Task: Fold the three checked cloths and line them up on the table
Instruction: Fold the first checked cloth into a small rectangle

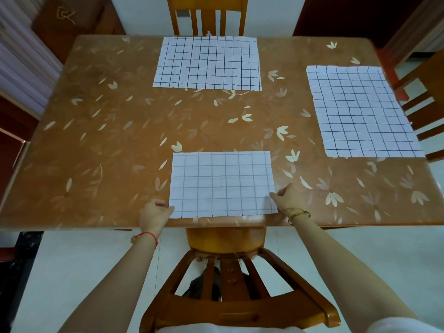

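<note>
Near table point(108, 145) edge, left hand point(155, 213) and right hand point(286, 197) pinch cloth point(222, 185) corners.

Soft, even, fairly bright light falls on the glossy orange-brown leaf-patterned worktop point(120, 140), leaving a pale sheen along its near edge and only faint shadows. Wide-angle distortion bows its edges, and the frame's left margin looks smeared.

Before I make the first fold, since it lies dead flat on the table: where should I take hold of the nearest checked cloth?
By its two near corners, from your side of the table. The nearest checked cloth lies flat, its near edge by the table's front edge, so those corners likely lift easiest; left hand and right hand sit beside them.
</note>
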`<act>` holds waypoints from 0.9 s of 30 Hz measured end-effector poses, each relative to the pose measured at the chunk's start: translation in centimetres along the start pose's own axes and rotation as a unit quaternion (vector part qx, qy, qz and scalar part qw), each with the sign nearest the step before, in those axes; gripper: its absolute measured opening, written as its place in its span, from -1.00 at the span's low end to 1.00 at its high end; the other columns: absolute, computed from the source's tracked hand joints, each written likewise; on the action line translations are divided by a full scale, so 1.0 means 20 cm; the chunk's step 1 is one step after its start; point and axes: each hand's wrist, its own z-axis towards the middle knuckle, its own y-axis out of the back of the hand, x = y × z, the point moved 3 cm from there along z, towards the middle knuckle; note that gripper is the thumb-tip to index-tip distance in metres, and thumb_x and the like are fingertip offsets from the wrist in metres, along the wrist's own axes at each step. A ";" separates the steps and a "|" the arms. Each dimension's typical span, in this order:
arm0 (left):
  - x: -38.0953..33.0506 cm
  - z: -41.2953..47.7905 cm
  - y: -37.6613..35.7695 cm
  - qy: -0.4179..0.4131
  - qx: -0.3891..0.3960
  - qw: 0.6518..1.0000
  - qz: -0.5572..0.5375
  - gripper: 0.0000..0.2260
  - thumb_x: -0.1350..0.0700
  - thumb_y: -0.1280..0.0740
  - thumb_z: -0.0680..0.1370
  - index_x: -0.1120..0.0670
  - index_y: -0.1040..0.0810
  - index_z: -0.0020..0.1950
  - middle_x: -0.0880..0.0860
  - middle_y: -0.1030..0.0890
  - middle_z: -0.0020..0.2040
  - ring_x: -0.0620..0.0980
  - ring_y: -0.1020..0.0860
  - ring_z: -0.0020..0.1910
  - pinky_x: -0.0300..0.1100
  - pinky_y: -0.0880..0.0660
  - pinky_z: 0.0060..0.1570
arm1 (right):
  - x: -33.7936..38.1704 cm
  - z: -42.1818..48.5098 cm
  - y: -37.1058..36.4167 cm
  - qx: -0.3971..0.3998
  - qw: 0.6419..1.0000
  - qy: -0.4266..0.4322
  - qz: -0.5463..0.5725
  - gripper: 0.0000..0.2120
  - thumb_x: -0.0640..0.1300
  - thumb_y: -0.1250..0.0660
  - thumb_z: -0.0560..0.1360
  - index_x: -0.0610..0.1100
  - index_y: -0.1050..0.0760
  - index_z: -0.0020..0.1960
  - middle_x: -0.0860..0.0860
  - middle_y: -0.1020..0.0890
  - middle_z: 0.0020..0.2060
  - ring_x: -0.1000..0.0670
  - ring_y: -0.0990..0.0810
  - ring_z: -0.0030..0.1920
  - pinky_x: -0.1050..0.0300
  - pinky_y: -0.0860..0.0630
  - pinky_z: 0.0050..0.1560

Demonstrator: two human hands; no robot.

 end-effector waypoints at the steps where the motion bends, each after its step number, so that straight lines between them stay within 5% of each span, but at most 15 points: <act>1: -0.02 0.01 0.02 -0.031 -0.024 0.999 0.030 -0.63 0.01 -0.49 0.48 0.09 -0.55 0.22 0.06 -0.67 0.07 0.07 -0.62 0.03 -0.06 -0.59 0.02 | 0.04 -0.01 0.01 -0.020 0.999 0.023 -0.019 -0.66 -0.01 -0.39 0.44 -0.24 -0.40 0.03 -0.12 -0.56 -0.11 -0.12 -0.55 -0.14 -0.03 -0.53 -0.08; 3: -0.06 0.03 0.02 -0.112 -0.047 0.991 0.054 -0.53 0.02 -0.46 0.50 0.06 -0.45 0.38 0.03 -0.61 0.17 0.06 -0.57 0.11 0.00 -0.58 0.06 | 0.13 -0.01 0.00 -0.045 0.992 0.088 -0.074 -0.65 -0.05 -0.32 0.49 -0.28 -0.38 0.14 -0.18 -0.50 0.06 -0.14 -0.50 -0.10 0.03 -0.45 -0.14; 5: -0.14 0.10 0.01 -0.204 -0.025 0.975 0.087 -0.47 0.08 -0.44 0.51 0.04 -0.38 0.45 0.06 -0.52 0.34 0.11 -0.44 0.34 0.10 -0.44 0.30 | 0.26 0.00 -0.03 -0.055 0.978 0.154 -0.131 -0.63 -0.06 -0.27 0.54 -0.27 -0.39 0.24 -0.19 -0.45 0.17 -0.17 -0.49 0.04 0.07 -0.37 -0.13; 9: -0.29 0.23 -0.05 -0.333 0.051 0.918 0.211 -0.37 0.16 -0.38 0.52 0.11 -0.24 0.56 0.11 -0.30 0.53 0.17 -0.22 0.52 0.13 -0.19 0.48 | 0.52 0.04 -0.17 -0.033 0.939 0.290 -0.179 -0.60 -0.10 -0.22 0.57 -0.23 -0.39 0.36 -0.16 -0.44 0.27 -0.21 -0.39 0.26 -0.05 -0.42 0.18; 15: -0.43 0.38 -0.12 -0.340 0.052 0.892 0.293 -0.36 0.11 -0.26 0.56 0.04 -0.09 0.61 0.02 -0.15 0.60 0.09 -0.10 0.57 0.12 -0.15 0.51 | 0.81 0.09 -0.41 0.038 0.890 0.380 -0.248 -0.54 -0.18 -0.17 0.55 -0.19 -0.30 0.45 -0.07 -0.34 0.44 -0.21 -0.19 0.48 -0.13 -0.28 0.39; 27: -0.46 0.42 -0.15 -0.275 0.036 0.898 0.342 -0.34 0.07 -0.24 0.59 0.04 0.00 0.62 -0.07 0.04 0.63 0.19 0.10 0.59 0.25 0.02 0.51 | 1.05 0.17 -0.67 0.081 0.842 0.434 -0.309 -0.44 -0.06 -0.09 0.60 -0.10 -0.07 0.57 0.05 -0.12 0.56 -0.14 0.05 0.57 -0.27 0.10 0.51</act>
